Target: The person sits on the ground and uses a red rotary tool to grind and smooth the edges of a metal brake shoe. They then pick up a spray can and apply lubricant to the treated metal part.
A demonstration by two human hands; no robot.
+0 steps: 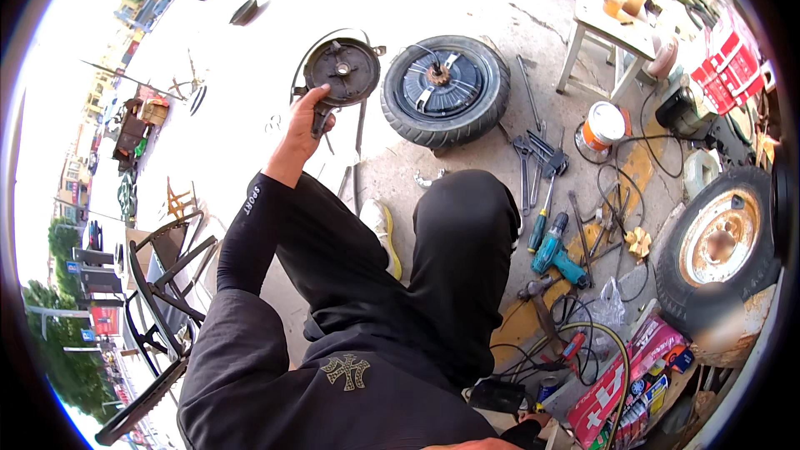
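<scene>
My left hand [310, 127] grips a round, dark brake plate [342, 72] by its lower edge, thumb on its face, and holds it up. A curved band or cable loops behind the plate. Beside it, to the right, a black-tyred hub motor wheel [447, 87] lies flat, its axle and a short wire pointing up. Only a small part of my right hand [537, 422] shows at the lower edge, beside a black box [497, 397] with cables; its fingers are mostly hidden, so what it holds cannot be made out.
Wrenches [523, 168], a screwdriver [537, 232], a teal cordless drill [560, 252] and a hammer [542, 300] lie to my right, among black cables. Beyond are an upright tyre [717, 242], a white-orange tub [602, 127], a stool [612, 29] and a red crate [727, 67]. A black metal frame [158, 292] stands left.
</scene>
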